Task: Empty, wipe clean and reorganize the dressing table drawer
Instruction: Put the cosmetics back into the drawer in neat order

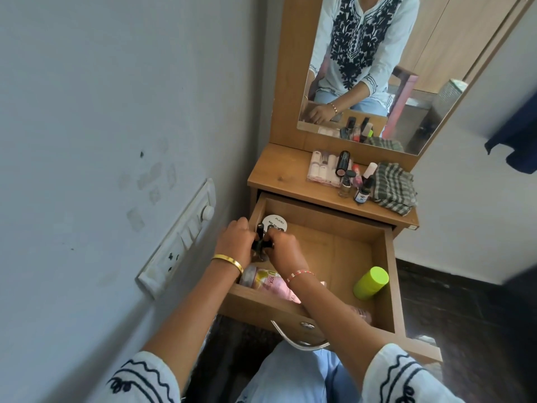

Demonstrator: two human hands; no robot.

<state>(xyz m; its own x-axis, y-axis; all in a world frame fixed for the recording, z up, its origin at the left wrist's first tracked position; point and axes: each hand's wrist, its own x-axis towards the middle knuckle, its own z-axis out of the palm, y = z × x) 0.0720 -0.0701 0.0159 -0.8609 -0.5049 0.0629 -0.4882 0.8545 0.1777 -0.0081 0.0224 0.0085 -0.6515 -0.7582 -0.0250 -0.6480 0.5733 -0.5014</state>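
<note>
Both my hands point(263, 245) pinch small dark bottles point(261, 242) at the open wooden drawer's point(389, 274) far-left corner, gathered for lifting out.

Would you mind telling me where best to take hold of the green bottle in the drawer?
Probably around the middle of the green bottle, from above. It lies tilted on its side in the drawer, near the right wall, with open floor to its left, so the fingers can straddle its round body.
</note>
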